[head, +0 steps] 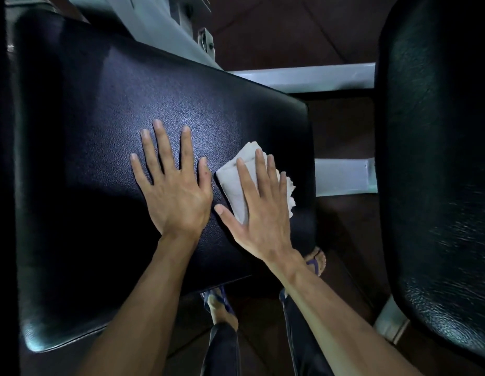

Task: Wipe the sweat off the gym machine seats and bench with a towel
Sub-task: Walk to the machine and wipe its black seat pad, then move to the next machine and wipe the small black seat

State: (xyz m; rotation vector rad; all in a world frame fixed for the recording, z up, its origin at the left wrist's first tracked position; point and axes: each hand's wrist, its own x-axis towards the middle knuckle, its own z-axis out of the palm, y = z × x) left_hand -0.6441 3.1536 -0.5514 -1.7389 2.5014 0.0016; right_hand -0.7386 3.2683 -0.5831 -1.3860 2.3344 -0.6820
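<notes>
With the left hand (176,194) flat, fingers spread and empty, bracing the black padded surface (100,104), the right hand (263,210) presses the folded white towel (236,180) with extended fingers near the pad's right edge; wipe in overlapping strokes under even pressure.

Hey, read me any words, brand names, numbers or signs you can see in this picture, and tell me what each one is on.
None: no readable text shows in this view.
Black padded bench: plain textured vinyl, no logo or label.
White towel under the right hand: no print or tag showing.
Second black pad on the right: plain.
Pale metal frame: no sticker or number visible.
Left hand: bare, flat on the bench.
</notes>
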